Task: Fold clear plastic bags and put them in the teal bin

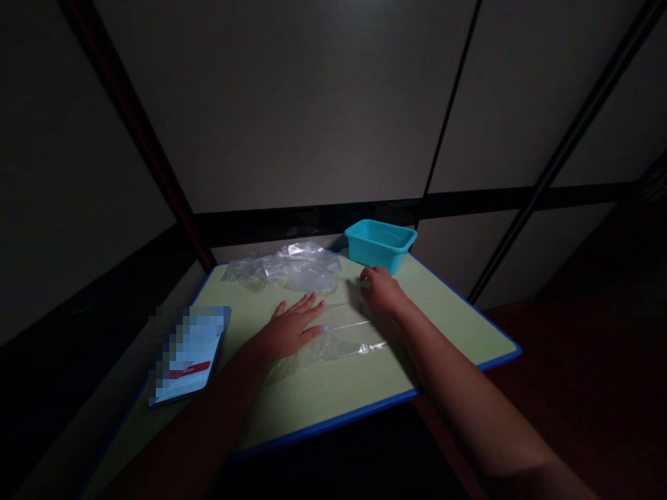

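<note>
gently, we'd best smooth the flat clear plastic (351, 335) on the table (453, 305) with our spread left hand (294, 326); our right hand (383, 288), apart from it, curls near the turquoise tub (371, 250), whether gripping we cannot tell.

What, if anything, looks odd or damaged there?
No spill or damage shows. The crumpled clear plastic at the back of the table looks untidier than the flatter film by the left hand; pixelation hides part of the tablet.
</note>
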The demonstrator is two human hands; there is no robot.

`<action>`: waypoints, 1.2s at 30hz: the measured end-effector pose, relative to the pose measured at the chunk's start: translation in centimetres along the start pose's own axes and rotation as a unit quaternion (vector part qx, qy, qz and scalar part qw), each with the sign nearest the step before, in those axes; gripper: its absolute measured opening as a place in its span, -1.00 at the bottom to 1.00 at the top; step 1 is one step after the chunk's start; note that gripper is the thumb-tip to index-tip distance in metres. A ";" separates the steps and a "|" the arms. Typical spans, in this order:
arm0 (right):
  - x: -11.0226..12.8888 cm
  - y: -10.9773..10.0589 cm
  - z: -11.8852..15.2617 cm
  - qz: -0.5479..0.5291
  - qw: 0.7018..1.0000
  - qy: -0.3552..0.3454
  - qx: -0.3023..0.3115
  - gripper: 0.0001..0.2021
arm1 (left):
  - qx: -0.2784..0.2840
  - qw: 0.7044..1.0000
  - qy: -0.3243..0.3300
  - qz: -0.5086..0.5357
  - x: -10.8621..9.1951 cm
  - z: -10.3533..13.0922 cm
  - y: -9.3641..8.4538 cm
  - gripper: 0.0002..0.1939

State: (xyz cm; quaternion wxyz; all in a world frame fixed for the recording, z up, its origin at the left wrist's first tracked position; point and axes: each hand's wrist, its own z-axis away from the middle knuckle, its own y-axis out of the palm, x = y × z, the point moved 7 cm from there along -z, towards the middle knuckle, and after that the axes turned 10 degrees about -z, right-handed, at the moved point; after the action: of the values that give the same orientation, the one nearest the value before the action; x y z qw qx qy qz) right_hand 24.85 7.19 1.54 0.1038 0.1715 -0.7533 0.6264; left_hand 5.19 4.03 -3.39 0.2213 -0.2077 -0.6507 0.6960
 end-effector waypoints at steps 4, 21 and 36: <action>2.3 1.0 0.5 -0.038 0.994 -0.093 0.039 -0.76 | -0.020 0.999 -0.038 -0.011 0.5 0.2 -0.7 -0.41; 1.1 2.1 0.1 -0.018 0.990 -0.066 0.120 -0.83 | 0.051 0.993 -0.104 -0.016 1.5 0.8 0.1 -0.27; 0.0 1.8 -0.4 -0.014 0.993 -0.069 0.100 -0.75 | 0.029 0.996 -0.088 -0.006 1.6 0.8 0.1 -0.33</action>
State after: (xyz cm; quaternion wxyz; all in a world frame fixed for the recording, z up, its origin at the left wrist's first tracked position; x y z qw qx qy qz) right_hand 24.16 7.91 0.01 0.0428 0.2340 -0.6900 0.6836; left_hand 3.44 4.30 -3.42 0.1731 -0.1352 -0.6488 0.7286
